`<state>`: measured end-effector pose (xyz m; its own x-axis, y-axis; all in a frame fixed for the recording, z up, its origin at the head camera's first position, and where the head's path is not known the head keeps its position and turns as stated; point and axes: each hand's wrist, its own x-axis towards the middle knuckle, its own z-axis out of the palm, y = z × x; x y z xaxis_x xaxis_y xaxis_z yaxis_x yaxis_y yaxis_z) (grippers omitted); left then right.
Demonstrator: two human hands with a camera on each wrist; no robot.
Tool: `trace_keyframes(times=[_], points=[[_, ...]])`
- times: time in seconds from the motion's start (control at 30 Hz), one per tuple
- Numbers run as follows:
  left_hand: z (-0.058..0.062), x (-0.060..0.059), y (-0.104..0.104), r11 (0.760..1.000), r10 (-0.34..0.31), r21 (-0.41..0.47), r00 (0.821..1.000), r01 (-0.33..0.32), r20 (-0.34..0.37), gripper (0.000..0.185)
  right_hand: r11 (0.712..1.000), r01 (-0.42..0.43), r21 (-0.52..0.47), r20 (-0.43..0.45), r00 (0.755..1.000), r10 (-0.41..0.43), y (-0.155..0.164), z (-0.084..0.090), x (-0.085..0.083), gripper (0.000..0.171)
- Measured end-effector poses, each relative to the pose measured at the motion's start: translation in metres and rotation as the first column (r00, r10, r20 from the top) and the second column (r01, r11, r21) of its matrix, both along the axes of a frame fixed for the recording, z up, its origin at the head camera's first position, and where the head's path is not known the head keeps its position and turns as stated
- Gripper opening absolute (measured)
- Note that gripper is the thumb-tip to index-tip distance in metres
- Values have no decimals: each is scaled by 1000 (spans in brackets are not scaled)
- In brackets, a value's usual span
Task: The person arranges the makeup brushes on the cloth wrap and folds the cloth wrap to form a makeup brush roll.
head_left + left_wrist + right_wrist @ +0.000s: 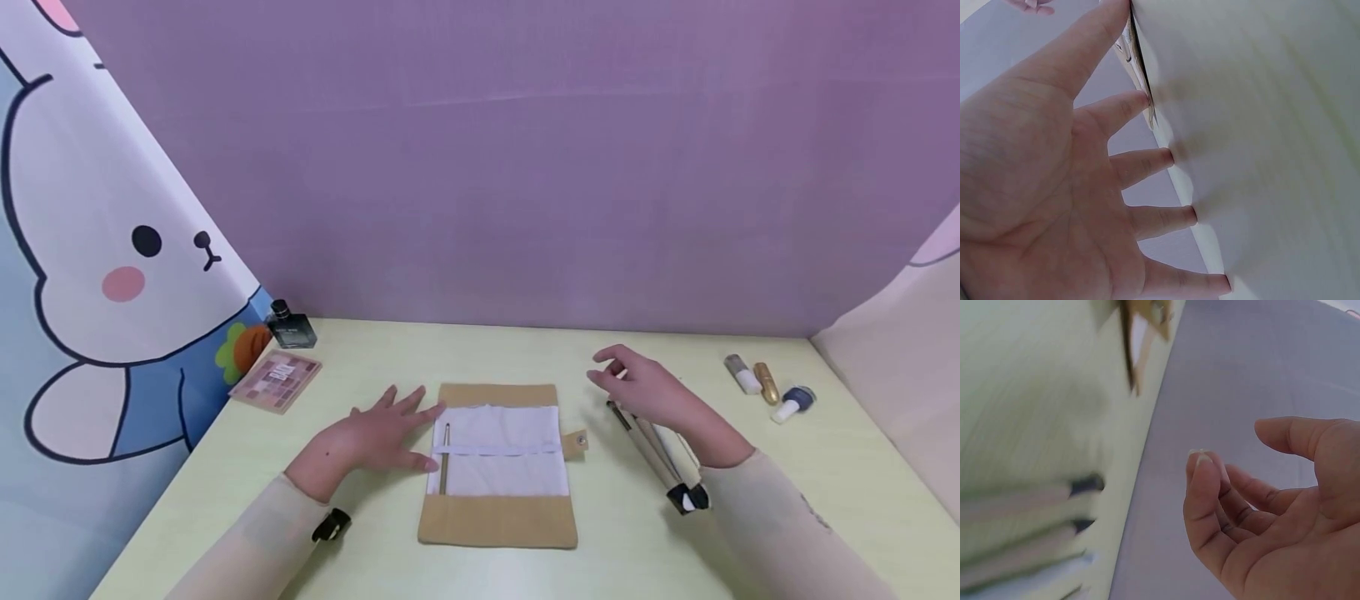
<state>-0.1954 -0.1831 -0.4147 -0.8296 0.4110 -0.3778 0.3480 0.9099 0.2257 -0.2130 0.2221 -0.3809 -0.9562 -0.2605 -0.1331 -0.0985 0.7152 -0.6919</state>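
while the left hand (371,437) lies spread flat, steadying the unrolled brush pouch (498,463), the right hand (651,390) hovers loosely curled, holding nothing, over loose brushes (654,454).

Head view: high, facing forward and down over table (675,550), purple backdrop behind, both forearms in frame. Left wrist view: very close under left hand (1054,187), looking along fingers toward table edge. Right wrist view: close, blurred, palm side of right hand (1285,512). All share tabletop and backdrop.
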Motion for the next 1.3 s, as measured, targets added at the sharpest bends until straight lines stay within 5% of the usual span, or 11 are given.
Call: trace_keyframes(times=[0.8, 1.3], points=[[3, 2, 1, 1000, -9, 1, 1000, 9, -4, 93, 999, -1, 48, 27, 1000, -1, 34, -38, 13, 46], [2, 2, 1, 1000, 1, 1, 1000, -1, -5, 93, 986, -29, 165, -2, 1000, 30, 20, -36, 14, 30]])
